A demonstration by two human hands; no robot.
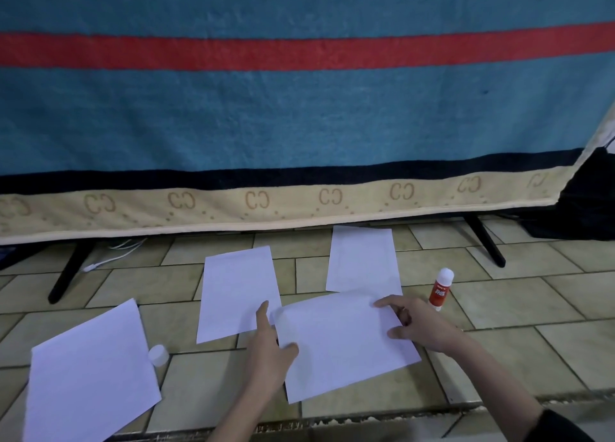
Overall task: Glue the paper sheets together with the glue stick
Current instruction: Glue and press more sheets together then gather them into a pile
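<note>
Several white paper sheets lie on the tiled floor. The nearest sheet (342, 345) lies between my hands. My left hand (269, 348) holds its left edge, thumb on top and index finger stretched out along the edge. My right hand (416, 325) rests on its right edge with index finger and thumb on the paper. Another sheet (238, 292) lies just behind on the left, a third sheet (362, 258) at the back right, and a fourth sheet (90, 371) at the near left. A red and white glue stick (440, 289) stands upright right of my right hand. Its white cap (158, 355) lies by the left sheet.
A large blue blanket (299, 109) with a red stripe and beige border hangs across the back over a black-legged frame (66, 272). A white cable (113, 255) lies under it at the left. A dark bag (589, 202) sits at the far right.
</note>
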